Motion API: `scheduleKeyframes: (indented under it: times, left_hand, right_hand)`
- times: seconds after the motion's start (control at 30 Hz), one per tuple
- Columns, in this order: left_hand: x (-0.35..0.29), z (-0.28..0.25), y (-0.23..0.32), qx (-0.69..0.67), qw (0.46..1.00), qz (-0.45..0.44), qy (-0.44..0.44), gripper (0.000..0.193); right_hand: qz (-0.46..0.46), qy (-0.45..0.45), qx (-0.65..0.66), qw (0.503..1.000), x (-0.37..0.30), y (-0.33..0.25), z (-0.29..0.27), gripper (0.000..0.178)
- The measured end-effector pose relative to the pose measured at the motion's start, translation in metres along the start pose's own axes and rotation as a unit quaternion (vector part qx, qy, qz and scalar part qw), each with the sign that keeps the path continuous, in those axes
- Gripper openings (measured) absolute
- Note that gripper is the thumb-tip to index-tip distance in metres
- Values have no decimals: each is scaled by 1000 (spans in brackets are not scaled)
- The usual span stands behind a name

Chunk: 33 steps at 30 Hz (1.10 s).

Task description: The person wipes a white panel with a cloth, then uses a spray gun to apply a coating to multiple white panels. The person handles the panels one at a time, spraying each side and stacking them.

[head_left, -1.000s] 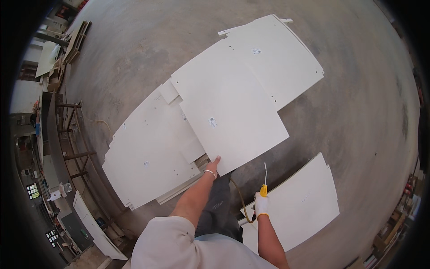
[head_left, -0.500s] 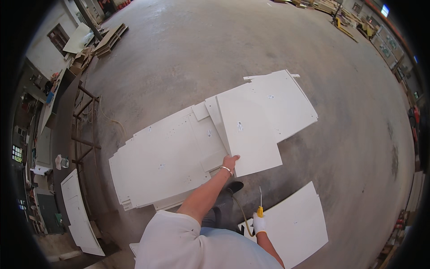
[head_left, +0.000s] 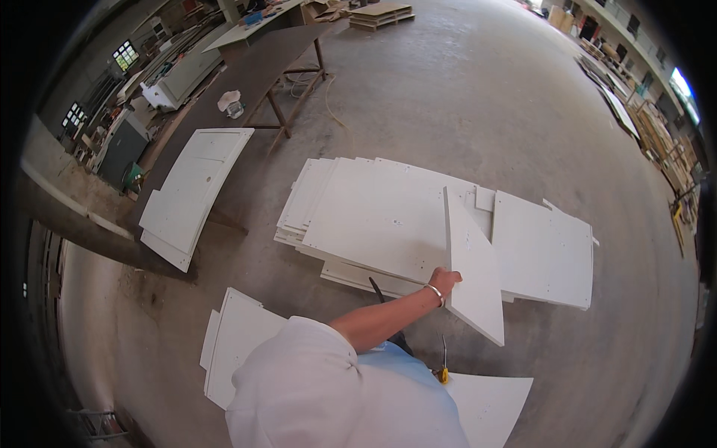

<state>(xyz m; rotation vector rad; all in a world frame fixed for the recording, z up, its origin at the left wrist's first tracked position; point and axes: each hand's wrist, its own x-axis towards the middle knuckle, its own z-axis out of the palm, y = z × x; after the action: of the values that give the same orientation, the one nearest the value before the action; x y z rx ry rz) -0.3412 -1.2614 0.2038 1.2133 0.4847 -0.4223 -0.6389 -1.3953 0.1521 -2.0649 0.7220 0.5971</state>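
My bare left hand, with a bracelet at the wrist, is closed on the near left edge of a white panel. The panel is tilted up over a stack of white panels on the floor. Low in the view, a yellow air blow gun with a thin metal nozzle points away from me beside my torso. My right hand is almost wholly hidden behind my shirt; the gun stays raised as in the earlier view, where the gloved hand grips it. White panels lie below the gun.
More white panels lie at my left. A dark long table on metal legs carries further white panels and a clear jar. A pallet stands far off; stacked boards line the far right.
My view has turned left. My left hand has tipped the held panel up more steeply, nearer edge-on. The right hand's white glove has gone out of sight behind my torso.
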Motion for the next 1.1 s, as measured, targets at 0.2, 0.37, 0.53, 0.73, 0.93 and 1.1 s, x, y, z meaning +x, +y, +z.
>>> scheduleKeyframes:
  times: [0.2,0.37,0.53,0.73,0.93,1.1]
  left_hand:
    - [-37,-192,41,-9,990,71,119,31]
    - [-74,-366,74,-180,949,180,183,25]
    - [-72,-545,133,-292,891,253,237,25]
    - [-51,-744,214,-337,836,313,300,34]
    - [-2,-898,277,-384,776,323,382,36]
    - [46,-990,305,-422,751,336,380,34]
  right_hand:
    - [-88,-110,-105,984,12,-55,19,17]
    - [-152,-170,-145,963,36,-132,58,16]
    - [-165,-207,-65,962,52,-246,159,13]
    - [-156,-196,-304,919,31,-371,281,31]
    - [-120,-222,-212,944,21,-407,319,34]
    - [-83,-181,-291,936,32,-406,314,32]
